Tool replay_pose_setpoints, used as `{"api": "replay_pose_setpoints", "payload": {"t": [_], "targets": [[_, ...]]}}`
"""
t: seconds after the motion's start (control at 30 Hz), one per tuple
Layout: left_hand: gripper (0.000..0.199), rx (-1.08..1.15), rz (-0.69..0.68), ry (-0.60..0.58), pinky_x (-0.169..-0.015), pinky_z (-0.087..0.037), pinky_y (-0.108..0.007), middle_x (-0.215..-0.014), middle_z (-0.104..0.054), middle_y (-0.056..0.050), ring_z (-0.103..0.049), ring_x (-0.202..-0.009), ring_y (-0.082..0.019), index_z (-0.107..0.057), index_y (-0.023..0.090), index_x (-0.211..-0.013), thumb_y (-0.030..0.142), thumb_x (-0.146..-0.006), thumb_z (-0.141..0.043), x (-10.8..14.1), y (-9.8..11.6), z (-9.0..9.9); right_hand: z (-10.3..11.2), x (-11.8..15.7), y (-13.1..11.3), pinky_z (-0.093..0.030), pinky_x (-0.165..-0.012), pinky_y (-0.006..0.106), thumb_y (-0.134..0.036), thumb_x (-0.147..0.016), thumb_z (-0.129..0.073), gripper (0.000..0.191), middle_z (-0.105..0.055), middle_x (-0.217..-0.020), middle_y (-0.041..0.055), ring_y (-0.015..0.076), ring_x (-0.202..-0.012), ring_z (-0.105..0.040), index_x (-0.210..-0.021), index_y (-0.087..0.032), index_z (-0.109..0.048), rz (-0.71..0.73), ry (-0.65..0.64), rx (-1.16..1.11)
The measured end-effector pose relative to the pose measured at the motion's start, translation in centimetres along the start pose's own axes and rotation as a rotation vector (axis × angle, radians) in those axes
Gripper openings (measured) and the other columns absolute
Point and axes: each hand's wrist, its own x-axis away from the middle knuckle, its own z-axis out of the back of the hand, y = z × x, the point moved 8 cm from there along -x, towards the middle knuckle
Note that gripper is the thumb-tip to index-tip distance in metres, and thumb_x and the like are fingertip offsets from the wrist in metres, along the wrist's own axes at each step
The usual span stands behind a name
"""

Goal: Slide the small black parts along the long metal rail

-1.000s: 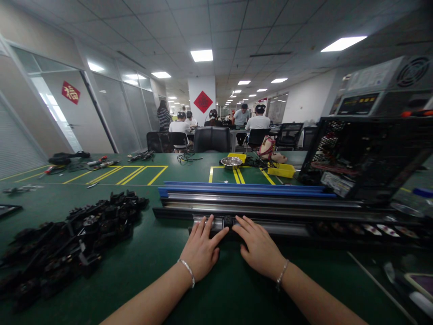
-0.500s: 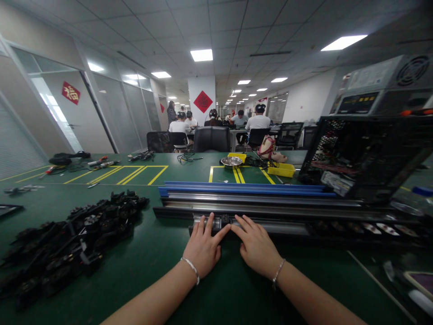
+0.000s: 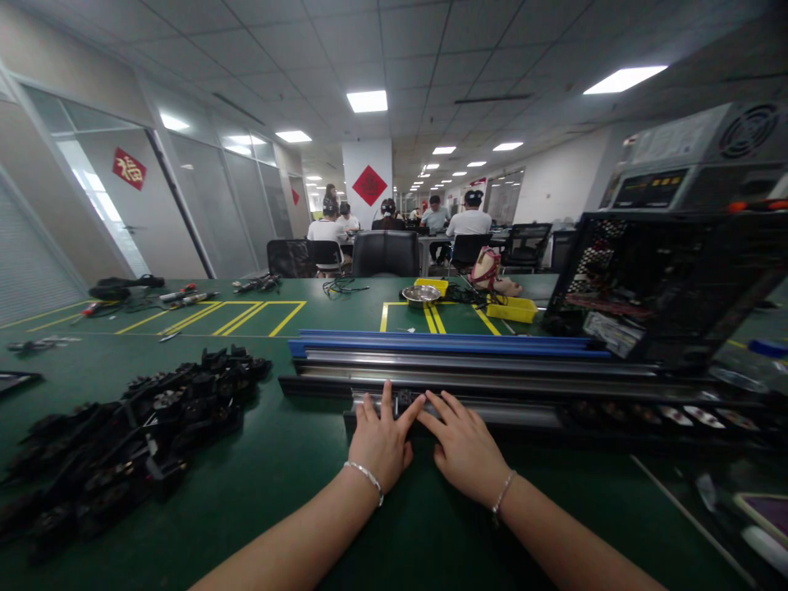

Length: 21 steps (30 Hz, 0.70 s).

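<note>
My left hand (image 3: 382, 439) rests with fingers spread at the near dark rail (image 3: 523, 415), its index finger close to a small black part (image 3: 405, 397) in the channel. Beside it, my right hand (image 3: 468, 447) lies on the same rail, also with spread fingers. The two index fingertips nearly meet just in front of the small part. Behind the near rail run more long dark rails (image 3: 492, 382) and a blue rail (image 3: 455, 343). Round metallic pieces (image 3: 705, 417) sit in the rail's right end.
A heap of black parts (image 3: 172, 410) lies at the left. An open computer case (image 3: 665, 287) stands at the right. Farther back are a metal bowl (image 3: 421, 295), a yellow tray (image 3: 510, 309), cables and tools. People sit at tables beyond.
My left hand has shifted slightly right, and its wrist has turned. My right hand has barely moved. In the background, a standing person has moved right.
</note>
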Motion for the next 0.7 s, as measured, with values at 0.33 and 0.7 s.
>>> {"api": "replay_pose_setpoints", "payload": {"t": [0.33, 0.7], "targets": [[0.084, 0.013, 0.007, 0.015, -0.095, -0.028, -0.057, -0.147, -0.022, -0.014, -0.036, -0.122, -0.043, -0.009, 0.039, -0.140, 0.041, -0.074, -0.060, 0.03, -0.03, -0.20, -0.04, -0.08, 0.11, -0.026, -0.099, 0.044, -0.017, -0.075, -0.046, 0.064, -0.030, -0.145, -0.0001, 0.0252, -0.132, -0.022, -0.134, -0.038, -0.036, 0.012, -0.010, 0.010], [0.073, -0.002, -0.002, 0.026, -0.095, -0.028, -0.056, -0.144, -0.031, -0.015, -0.040, -0.121, -0.039, -0.018, 0.038, -0.140, 0.035, -0.078, -0.057, -0.04, -0.24, -0.45, -0.02, 0.48, -0.19, -0.023, -0.103, 0.041, -0.018, -0.078, -0.043, 0.058, -0.032, -0.144, 0.0046, 0.0256, -0.133, -0.020, -0.135, -0.023, -0.037, 0.096, 0.083, 0.045]]}}
